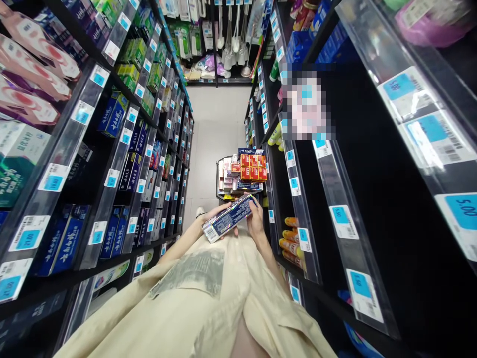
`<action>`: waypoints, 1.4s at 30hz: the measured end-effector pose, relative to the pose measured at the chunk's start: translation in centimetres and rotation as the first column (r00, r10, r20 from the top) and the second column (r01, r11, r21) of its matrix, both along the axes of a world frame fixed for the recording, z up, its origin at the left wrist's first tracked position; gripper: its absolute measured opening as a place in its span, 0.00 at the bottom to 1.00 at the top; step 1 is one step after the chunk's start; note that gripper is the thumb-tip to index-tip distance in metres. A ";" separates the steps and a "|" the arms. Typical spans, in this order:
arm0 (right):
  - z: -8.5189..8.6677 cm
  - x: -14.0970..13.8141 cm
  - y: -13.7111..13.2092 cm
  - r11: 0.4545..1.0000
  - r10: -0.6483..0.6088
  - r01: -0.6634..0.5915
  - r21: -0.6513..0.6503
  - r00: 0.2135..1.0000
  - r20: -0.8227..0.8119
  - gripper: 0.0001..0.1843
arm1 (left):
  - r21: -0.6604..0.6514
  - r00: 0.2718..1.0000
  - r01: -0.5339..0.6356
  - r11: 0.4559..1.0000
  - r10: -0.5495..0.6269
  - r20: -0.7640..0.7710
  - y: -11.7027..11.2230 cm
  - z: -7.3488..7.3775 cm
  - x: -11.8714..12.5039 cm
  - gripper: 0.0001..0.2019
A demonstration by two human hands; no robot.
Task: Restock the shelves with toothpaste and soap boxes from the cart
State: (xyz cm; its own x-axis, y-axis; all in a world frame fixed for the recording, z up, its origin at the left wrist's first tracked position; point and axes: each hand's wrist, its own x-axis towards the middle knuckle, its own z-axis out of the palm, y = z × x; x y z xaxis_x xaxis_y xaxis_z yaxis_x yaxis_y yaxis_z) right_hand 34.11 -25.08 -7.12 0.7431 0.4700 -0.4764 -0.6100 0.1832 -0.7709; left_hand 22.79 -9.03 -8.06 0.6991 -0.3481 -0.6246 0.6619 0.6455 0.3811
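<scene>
A: Where is the dark-blue printed carton [230, 219], and how are your fingers set on it?
B: You have it in front of your cream top [186, 308], tilted, barcode end low on the left; your left hand [213, 213] grips along its far edge, and your right hand [255, 219] is closed around the right end, thumb over the printed face; fingertips show below the near edge, though whose they are you cannot tell from here.
A: How should it handle for you?
B: Light, most likely; stiff card, a bit slick where it shines, and apt to dent if you squeeze the middle; so take it near both ends, thumbs flat.
A: And beyond it?
B: The loaded basket [216, 181] stands on the floor, red cartons [253, 168] stacked in it.
</scene>
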 end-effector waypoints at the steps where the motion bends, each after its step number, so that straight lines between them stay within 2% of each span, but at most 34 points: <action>1: 0.0 0.0 0.0 1.000 0.004 -0.005 0.028 0.999 0.032 0.26 | 0.011 1.000 -0.008 1.000 0.008 -0.008 0.0 0.1 0.1 0.29; 3: 0.0 0.0 0.0 0.998 0.007 -0.013 0.068 0.996 0.086 0.26 | 0.106 0.994 -0.109 0.988 0.111 -0.014 -0.2 0.1 0.3 0.26; 5: -0.1 -0.1 0.0 0.998 -0.004 -0.002 0.065 0.996 0.093 0.26 | 0.222 0.971 -0.234 0.947 0.240 -0.002 -0.5 -0.1 0.4 0.23; 7: -0.3 -0.2 -0.1 0.998 -0.013 0.007 0.059 0.996 0.093 0.27 | 0.267 0.950 -0.305 0.914 0.312 0.017 -0.8 -0.6 0.2 0.22; 9: -0.6 -0.2 -0.3 0.998 -0.023 0.017 0.058 0.995 0.096 0.28 | 0.195 0.954 -0.300 0.934 0.299 0.035 -1.1 -1.1 -0.1 0.23; 12: -0.8 -0.1 -0.5 0.997 -0.022 0.014 0.071 0.994 0.104 0.29 | -0.023 0.969 -0.230 0.973 0.231 0.089 -1.3 -1.6 -0.5 0.29; 14: -0.8 -0.1 -0.6 0.994 0.020 -0.031 0.102 0.994 0.109 0.31 | -0.114 0.939 -0.295 0.949 0.310 0.147 -1.5 -1.5 -0.5 0.33; 16: -0.9 -0.1 -0.7 0.984 0.108 -0.122 0.128 0.987 0.117 0.30 | -0.132 0.834 -0.491 0.861 0.508 0.214 -1.5 -1.2 -0.1 0.34; 18: -1.3 -0.3 -0.7 0.964 0.216 -0.235 0.122 0.965 0.148 0.29 | -0.111 0.667 -0.690 0.715 0.688 0.286 -1.3 -0.7 0.3 0.32; 20: -1.8 -0.7 -0.5 0.936 0.316 -0.340 0.087 0.924 0.214 0.30 | -0.082 0.542 -0.796 0.600 0.766 0.346 -0.8 -0.3 0.4 0.33; 21: -2.0 -0.9 -0.4 0.924 0.350 -0.376 0.062 0.902 0.253 0.33 | -0.068 0.513 -0.817 0.572 0.777 0.366 -0.6 -0.1 0.3 0.34; 23: -2.4 -1.3 0.0 0.919 0.369 -0.394 0.006 0.868 0.333 0.40 | -0.051 0.510 -0.821 0.569 0.771 0.382 -0.1 0.2 -0.2 0.36; 25: -2.5 -1.6 0.3 0.934 0.338 -0.355 -0.037 0.847 0.411 0.43 | -0.050 0.530 -0.806 0.590 0.756 0.385 0.1 0.4 -0.7 0.37; 30: -1.5 -1.3 0.4 0.969 0.230 -0.240 -0.059 0.790 0.569 0.32 | -0.076 0.538 -0.773 0.629 0.715 0.447 -0.6 0.8 -0.7 0.44; 35: -1.3 -0.7 0.2 0.992 0.126 -0.112 -0.065 0.736 0.665 0.27 | -0.046 0.557 -0.756 0.653 0.678 0.480 -1.4 1.5 0.3 0.48; 42: -1.9 -0.6 0.0 0.993 0.114 -0.100 -0.060 0.727 0.677 0.27 | -0.026 0.575 -0.751 0.660 0.672 0.467 -1.6 1.9 0.6 0.49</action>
State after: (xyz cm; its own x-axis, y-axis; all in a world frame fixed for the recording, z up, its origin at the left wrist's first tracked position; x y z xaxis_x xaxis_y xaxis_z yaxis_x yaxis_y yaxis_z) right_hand 33.53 -25.12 -9.02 0.8169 0.5631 0.1252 0.0613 0.1310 -0.9895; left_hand 23.42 -10.63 -6.15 0.8665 0.4496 -0.2171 -0.2279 0.7431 0.6292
